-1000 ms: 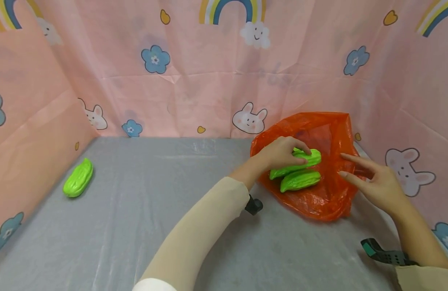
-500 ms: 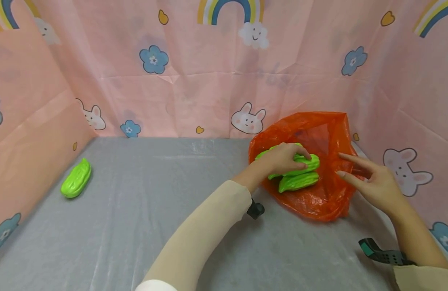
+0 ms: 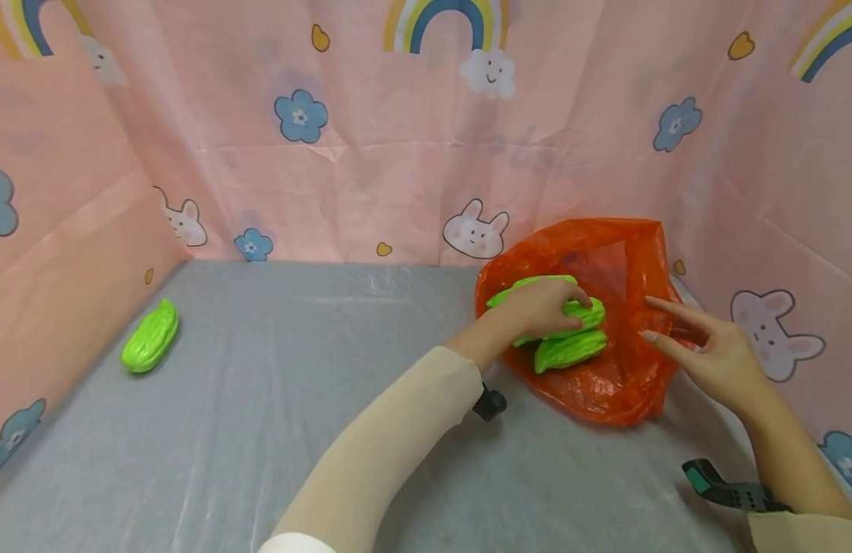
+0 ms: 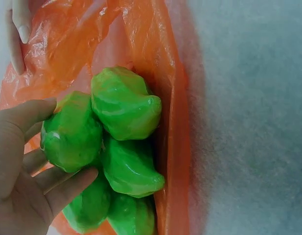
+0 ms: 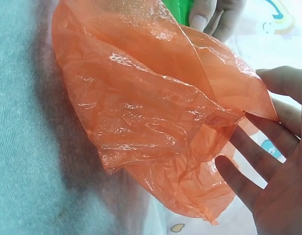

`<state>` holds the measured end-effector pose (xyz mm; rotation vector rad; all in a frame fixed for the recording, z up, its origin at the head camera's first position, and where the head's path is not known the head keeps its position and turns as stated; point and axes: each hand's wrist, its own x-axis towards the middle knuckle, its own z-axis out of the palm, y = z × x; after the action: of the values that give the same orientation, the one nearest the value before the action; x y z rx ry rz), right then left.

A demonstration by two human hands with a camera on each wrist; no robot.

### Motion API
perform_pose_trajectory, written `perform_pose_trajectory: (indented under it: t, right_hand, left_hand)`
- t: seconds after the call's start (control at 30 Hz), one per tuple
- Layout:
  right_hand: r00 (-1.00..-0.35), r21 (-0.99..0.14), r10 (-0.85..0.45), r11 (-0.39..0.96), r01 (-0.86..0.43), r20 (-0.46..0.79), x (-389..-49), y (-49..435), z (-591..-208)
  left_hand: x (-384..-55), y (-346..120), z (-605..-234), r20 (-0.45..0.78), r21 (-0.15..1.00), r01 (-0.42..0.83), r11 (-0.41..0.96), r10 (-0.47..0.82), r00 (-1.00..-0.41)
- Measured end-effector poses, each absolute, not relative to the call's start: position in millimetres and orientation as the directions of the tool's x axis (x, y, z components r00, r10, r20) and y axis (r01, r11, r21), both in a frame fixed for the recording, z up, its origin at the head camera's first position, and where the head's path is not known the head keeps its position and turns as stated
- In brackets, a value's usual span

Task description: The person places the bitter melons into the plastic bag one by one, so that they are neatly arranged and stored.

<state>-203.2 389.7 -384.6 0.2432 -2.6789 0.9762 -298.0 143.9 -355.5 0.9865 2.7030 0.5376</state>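
A ridged bright green bitter melon (image 3: 591, 313) is in my left hand (image 3: 536, 307), thumb and fingers round it, low inside an orange-red plastic bag (image 3: 608, 395). Another bitter melon (image 3: 569, 352) lies beside it in the bag. From the left wrist, the held melon (image 4: 72, 132) appears against several more melons (image 4: 124, 105). At the bag's right edge, my right hand (image 3: 726, 361) holds the mouth wide. Thumb and forefinger show inside the rim; the other fingers are behind the film. The right wrist view shows the bag's edge (image 5: 241, 110) caught among those fingers.
A single bitter melon (image 3: 151, 336) lies far left on the grey sheet (image 3: 294, 399) covering the table. Pink printed cloth (image 3: 370, 177) walls the back and both sides, close behind the bag. Each wrist wears a black camera mount (image 3: 733, 489).
My left hand has lowered its bitter melon slightly into the bag, onto the others. More melon shows behind that hand than a second ago. The right hand stays at the bag's edge.
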Motion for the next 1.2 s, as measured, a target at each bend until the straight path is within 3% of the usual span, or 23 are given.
perform_pose_trajectory:
  t: [0.2, 0.53, 1.2]
  right_hand:
    - [-0.942, -0.597, -0.07, 0.757, -0.264, 0.328, -201.9, 389.1, -383.4]
    - [-0.942, -0.609, -0.06, 0.748, -0.262, 0.331, -200.5, 385.6, -380.1]
    - [-0.938, -0.606, -0.076, 0.745, -0.279, 0.338, -203.6, 389.2, -384.3]
  left_hand:
    - [-292.5, 146.5, -352.6, -0.08, 0.332, 0.597, 0.73, 0.653, -0.753]
    - [-290.2, 140.0, -347.3, -0.073, 0.335, 0.595, 0.731, 0.65, -0.757]
    - [-298.6, 58.1, -339.2, 0.193, 0.613, 0.603, 0.511, 0.643, -0.742]
